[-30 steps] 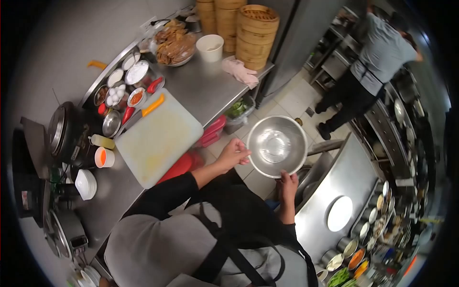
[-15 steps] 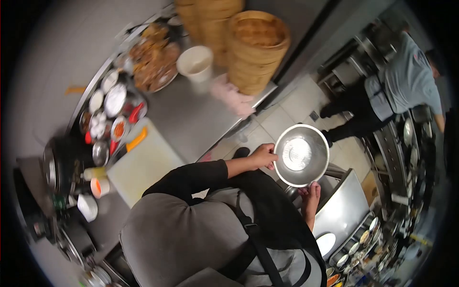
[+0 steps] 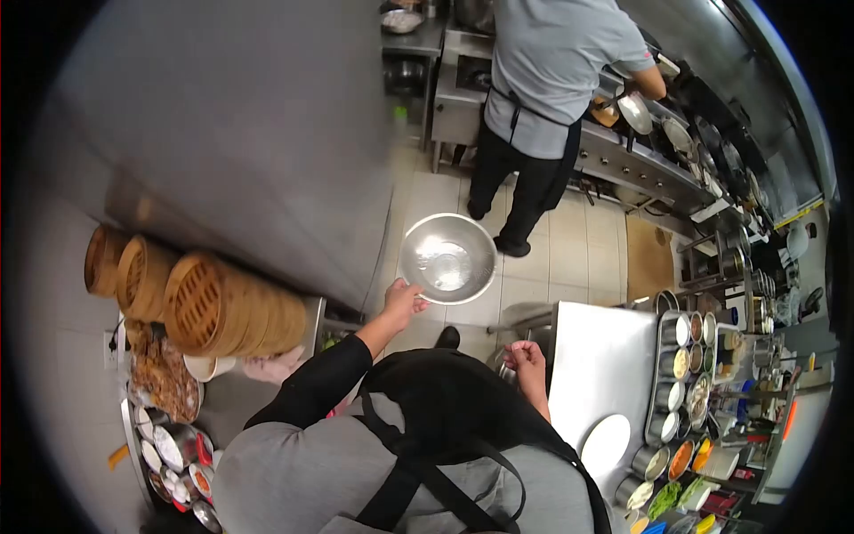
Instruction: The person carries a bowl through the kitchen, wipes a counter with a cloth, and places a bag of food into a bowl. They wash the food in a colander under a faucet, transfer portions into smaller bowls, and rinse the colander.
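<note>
A round stainless steel bowl (image 3: 447,260) with a shiny, bare-looking inside is held out in front of me over the tiled floor. My left hand (image 3: 406,301) grips its near left rim, thumb and fingers closed on the edge. My right hand (image 3: 527,359) is off the bowl, lower and to the right, beside the steel counter's left edge. Its fingers are curled in, and nothing shows in them. Just left of those fingers is a metal object, partly covered, whose kind I cannot make out.
A co-worker (image 3: 543,89) stands ahead at the stove (image 3: 614,169). The steel counter (image 3: 596,356) on my right bears a white plate (image 3: 607,447) and several ingredient tins (image 3: 673,363). Bamboo steamers (image 3: 222,303) are stacked on my left, near a tray of browned meat (image 3: 165,378).
My view has swung right toward the stove and the co-worker. My right hand has let go of the bowl and moved away from it. The left hand still holds the rim.
</note>
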Action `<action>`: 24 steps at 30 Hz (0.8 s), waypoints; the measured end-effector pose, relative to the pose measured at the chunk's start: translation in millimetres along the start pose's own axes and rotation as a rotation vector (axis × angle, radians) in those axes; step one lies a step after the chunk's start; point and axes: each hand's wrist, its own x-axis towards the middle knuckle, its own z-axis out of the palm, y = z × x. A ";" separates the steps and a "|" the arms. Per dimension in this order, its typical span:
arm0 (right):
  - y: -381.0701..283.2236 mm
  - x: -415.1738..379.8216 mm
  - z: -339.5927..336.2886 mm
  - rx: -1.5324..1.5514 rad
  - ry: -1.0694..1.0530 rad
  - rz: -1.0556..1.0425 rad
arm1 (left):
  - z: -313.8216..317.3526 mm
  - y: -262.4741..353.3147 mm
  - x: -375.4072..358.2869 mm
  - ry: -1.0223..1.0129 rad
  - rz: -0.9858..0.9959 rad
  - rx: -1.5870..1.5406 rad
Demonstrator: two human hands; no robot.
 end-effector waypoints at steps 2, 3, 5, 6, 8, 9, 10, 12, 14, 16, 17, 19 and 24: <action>-14.7 40.7 -2.9 0.010 -0.001 -0.009 | 10.7 23.8 22.1 0.010 0.068 -0.040; -21.4 50.8 -11.1 0.009 0.032 0.000 | 19.3 27.6 30.9 0.002 0.100 -0.080; -38.5 82.0 -14.0 0.072 -0.007 -0.068 | 36.6 56.7 37.2 0.021 0.135 -0.004; -47.5 98.2 -15.6 0.041 -0.005 -0.061 | 39.7 68.1 44.1 0.037 0.128 0.022; -75.2 116.8 -13.7 0.078 -0.015 -0.076 | 43.1 78.1 55.7 0.056 0.115 0.046; -82.8 129.8 -13.4 0.098 -0.022 -0.091 | 43.6 83.4 62.2 0.103 0.087 0.034; -89.4 140.2 -12.6 0.099 -0.023 -0.099 | 43.7 88.0 69.0 0.152 0.068 0.017; -99.9 160.9 -6.0 0.080 0.019 -0.069 | 44.4 92.7 94.6 0.168 0.056 0.016; -99.5 175.6 -3.4 0.087 0.035 -0.097 | 40.5 90.3 126.6 0.192 0.035 0.000; -96.1 191.1 3.1 0.040 0.061 -0.151 | 18.5 81.6 175.0 0.198 0.004 0.025; -98.0 194.8 6.4 -0.074 0.091 -0.174 | 11.9 81.3 195.1 0.178 -0.041 0.060; -96.0 198.6 3.8 -0.331 0.124 -0.213 | 12.4 83.6 217.2 0.210 -0.056 0.080; -118.8 189.6 14.9 -0.659 0.075 -0.136 | 24.1 99.8 234.8 0.235 -0.107 0.125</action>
